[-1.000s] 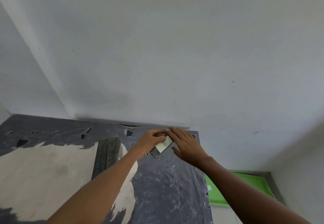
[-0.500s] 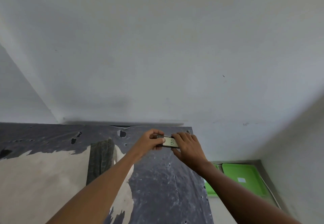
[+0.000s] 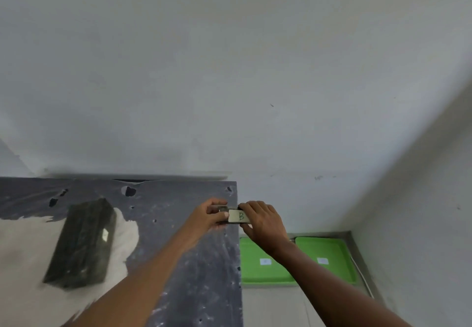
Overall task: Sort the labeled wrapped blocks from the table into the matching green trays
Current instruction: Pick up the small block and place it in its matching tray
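Observation:
Both hands hold a small dark wrapped block [image 3: 236, 216] with a white label marked "B". My left hand [image 3: 208, 215] grips its left end and my right hand [image 3: 263, 220] grips its right end. The block hangs over the table's right edge [image 3: 236, 237], near the far corner. Two green trays lie lower down to the right: the left tray [image 3: 255, 262], partly hidden by my right forearm, and the right tray [image 3: 329, 257]. Each tray carries a small white label that is too blurred to read. A larger dark wrapped block [image 3: 81, 243] lies on the table at the left.
The table top is dark and worn, with pale patches and small holes. A white wall rises right behind the table and another closes in on the right. The trays sit on a lower grey metal surface [image 3: 357, 255] against the wall.
Both hands have carried the "B" block rightward to the table's right edge. The view has swung right, so both green trays and the large block show more fully.

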Demonstrator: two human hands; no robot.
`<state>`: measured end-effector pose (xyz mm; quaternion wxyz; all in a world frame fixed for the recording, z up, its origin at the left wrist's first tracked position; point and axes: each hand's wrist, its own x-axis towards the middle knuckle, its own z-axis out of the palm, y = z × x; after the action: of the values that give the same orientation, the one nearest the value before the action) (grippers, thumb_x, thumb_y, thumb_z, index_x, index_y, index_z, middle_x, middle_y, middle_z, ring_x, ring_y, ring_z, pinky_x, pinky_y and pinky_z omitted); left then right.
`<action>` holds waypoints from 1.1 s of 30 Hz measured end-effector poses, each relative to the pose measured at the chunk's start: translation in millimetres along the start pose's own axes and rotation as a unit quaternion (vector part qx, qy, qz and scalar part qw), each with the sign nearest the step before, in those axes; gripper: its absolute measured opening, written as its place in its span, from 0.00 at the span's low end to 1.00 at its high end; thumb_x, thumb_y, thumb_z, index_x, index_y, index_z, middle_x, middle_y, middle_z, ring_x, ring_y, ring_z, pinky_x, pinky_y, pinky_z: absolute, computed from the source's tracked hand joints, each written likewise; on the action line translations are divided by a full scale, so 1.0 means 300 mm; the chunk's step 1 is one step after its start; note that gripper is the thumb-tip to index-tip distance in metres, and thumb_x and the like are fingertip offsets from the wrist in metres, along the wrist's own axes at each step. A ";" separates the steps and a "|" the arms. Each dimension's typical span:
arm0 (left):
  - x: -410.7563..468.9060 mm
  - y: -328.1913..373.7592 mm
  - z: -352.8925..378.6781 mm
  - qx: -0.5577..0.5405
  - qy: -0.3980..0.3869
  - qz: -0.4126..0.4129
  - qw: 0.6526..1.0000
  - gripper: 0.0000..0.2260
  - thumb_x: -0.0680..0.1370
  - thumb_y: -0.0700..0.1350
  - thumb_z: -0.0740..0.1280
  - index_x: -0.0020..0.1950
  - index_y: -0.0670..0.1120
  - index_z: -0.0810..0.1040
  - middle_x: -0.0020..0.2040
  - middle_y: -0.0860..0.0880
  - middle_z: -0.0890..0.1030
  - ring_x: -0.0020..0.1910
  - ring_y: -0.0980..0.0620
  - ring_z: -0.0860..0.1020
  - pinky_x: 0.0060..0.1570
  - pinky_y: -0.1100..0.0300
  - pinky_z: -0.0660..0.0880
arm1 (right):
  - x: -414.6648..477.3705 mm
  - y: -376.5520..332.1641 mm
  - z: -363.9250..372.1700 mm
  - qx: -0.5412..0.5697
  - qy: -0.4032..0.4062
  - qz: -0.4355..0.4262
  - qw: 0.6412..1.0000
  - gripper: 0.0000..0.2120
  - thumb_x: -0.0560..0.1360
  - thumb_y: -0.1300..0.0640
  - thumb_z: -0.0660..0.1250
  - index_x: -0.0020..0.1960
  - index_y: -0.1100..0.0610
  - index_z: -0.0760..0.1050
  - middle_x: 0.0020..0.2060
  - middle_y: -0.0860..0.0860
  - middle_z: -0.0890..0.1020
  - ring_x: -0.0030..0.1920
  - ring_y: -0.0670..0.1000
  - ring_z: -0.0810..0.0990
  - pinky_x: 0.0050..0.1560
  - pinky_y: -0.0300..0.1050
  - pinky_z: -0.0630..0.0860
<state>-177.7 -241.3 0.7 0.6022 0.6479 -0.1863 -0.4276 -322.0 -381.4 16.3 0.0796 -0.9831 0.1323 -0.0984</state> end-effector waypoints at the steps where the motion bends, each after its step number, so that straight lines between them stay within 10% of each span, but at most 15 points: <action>1: 0.004 -0.017 0.071 -0.006 0.011 -0.004 1.000 0.15 0.77 0.34 0.70 0.64 0.40 0.76 0.57 0.39 0.81 0.54 0.44 0.83 0.54 0.52 0.83 | -0.034 0.058 -0.010 -0.001 -0.006 -0.004 1.000 0.18 0.72 0.53 0.69 0.61 0.53 0.73 0.54 0.51 0.80 0.54 0.56 0.77 0.52 0.51 0.75; 33: -0.322 -0.401 1.353 -0.051 0.001 -0.045 0.998 0.13 0.78 0.35 0.69 0.62 0.41 0.78 0.50 0.44 0.82 0.49 0.49 0.84 0.47 0.58 0.84 | -1.159 0.835 -0.241 -0.021 -0.043 0.015 0.999 0.22 0.70 0.55 0.72 0.63 0.57 0.73 0.55 0.54 0.81 0.55 0.58 0.79 0.53 0.51 0.78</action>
<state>-581.1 -395.7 -43.5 0.6146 0.6246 -0.1347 -0.4626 -727.4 -533.4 -19.4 0.0658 -0.9858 0.1454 -0.0517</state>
